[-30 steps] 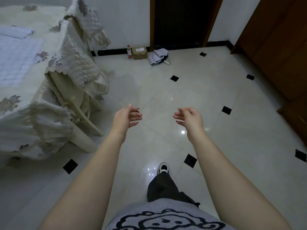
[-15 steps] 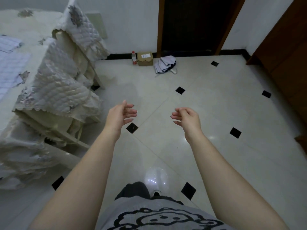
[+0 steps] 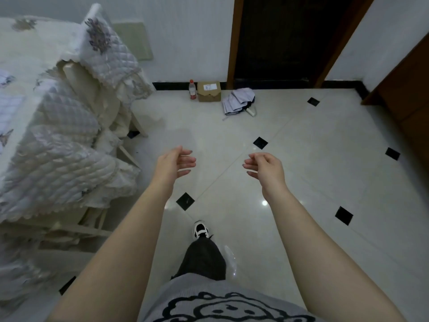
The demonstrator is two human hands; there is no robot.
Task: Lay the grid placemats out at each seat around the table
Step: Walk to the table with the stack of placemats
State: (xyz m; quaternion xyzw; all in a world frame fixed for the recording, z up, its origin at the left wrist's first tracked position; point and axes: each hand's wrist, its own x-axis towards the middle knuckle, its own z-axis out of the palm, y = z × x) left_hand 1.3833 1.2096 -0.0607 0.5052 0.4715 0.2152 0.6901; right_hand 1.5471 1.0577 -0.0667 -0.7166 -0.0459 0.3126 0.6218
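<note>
A grid placemat (image 3: 7,110) lies on the cloth-covered table (image 3: 34,56) at the far left edge, only partly in view. My left hand (image 3: 173,165) and my right hand (image 3: 264,169) hang out in front of me over the tiled floor, well to the right of the table. Both hold nothing, with the fingers loosely curled and apart. My foot in a black and white shoe (image 3: 200,229) is stepping forward between them.
Two chairs with quilted covers (image 3: 65,163) (image 3: 109,52) stand along the table's right side. By the far wall sit a bottle (image 3: 192,89), a cardboard box (image 3: 209,91) and a folded umbrella (image 3: 239,102). A dark doorway (image 3: 278,38) is ahead; wooden furniture (image 3: 408,89) stands at right.
I have walked forward along the table's side; the table and placemat slid to the left edge and the far wall came closer. Both hands stayed empty and held out.
</note>
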